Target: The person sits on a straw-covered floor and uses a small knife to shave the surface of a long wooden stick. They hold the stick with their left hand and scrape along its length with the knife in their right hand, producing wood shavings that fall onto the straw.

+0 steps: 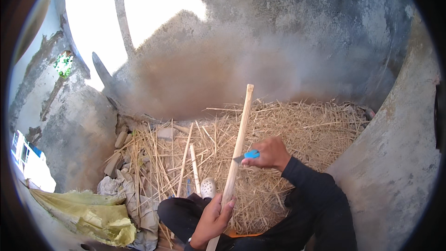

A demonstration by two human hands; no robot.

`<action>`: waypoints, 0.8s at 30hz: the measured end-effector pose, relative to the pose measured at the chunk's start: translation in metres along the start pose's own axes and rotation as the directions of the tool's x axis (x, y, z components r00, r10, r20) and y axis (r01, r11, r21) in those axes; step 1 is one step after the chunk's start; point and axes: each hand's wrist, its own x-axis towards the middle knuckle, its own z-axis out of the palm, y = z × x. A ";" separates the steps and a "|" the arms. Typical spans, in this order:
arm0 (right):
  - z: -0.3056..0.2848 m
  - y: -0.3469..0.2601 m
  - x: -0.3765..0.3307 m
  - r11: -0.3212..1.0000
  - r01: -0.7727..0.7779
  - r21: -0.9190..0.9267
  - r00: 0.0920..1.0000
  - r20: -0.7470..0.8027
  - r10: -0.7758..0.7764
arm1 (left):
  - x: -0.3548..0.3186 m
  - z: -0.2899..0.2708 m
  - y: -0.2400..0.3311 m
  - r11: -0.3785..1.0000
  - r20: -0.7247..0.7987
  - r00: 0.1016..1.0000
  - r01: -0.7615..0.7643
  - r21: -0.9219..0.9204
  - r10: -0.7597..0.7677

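A long pale wooden stick [242, 132] slants up in front of me, its squared top end raised toward the wall. My left hand [213, 220] is closed around its lower part, close to my knees. In my right hand [269, 153] is a utility knife [252, 154] with a blue handle, gripped in a fist. Its short blade touches or nearly touches the stick's right side, about midway along; the exact contact is too small to tell.
Straw and shavings [297, 135] cover the ground ahead. Two pale sticks [194, 169] lean left of my white clog [208, 188]. A yellow sack [88, 214] lies at the lower left beside grey cloth [144, 218]. A concrete wall [288, 42] rises behind, and another stands close on the right.
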 end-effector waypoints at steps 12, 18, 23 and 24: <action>0.001 0.013 0.003 0.994 -0.101 -0.046 0.992 -0.083 0.097 | -0.008 0.006 0.020 0.989 0.010 0.993 0.115 -0.088 -0.114; -0.008 0.049 0.012 0.991 -0.083 -0.103 0.972 -0.229 0.058 | -0.010 0.014 0.016 0.995 0.058 0.994 0.094 -0.022 -0.092; -0.017 0.097 0.022 0.959 -0.217 -0.184 0.944 -0.291 0.158 | -0.015 0.020 0.013 0.995 0.106 0.992 0.076 -0.066 -0.069; -0.016 0.098 0.021 0.956 -0.226 -0.186 0.941 -0.295 0.165 | -0.014 0.019 0.010 0.997 0.107 0.993 0.062 -0.040 -0.057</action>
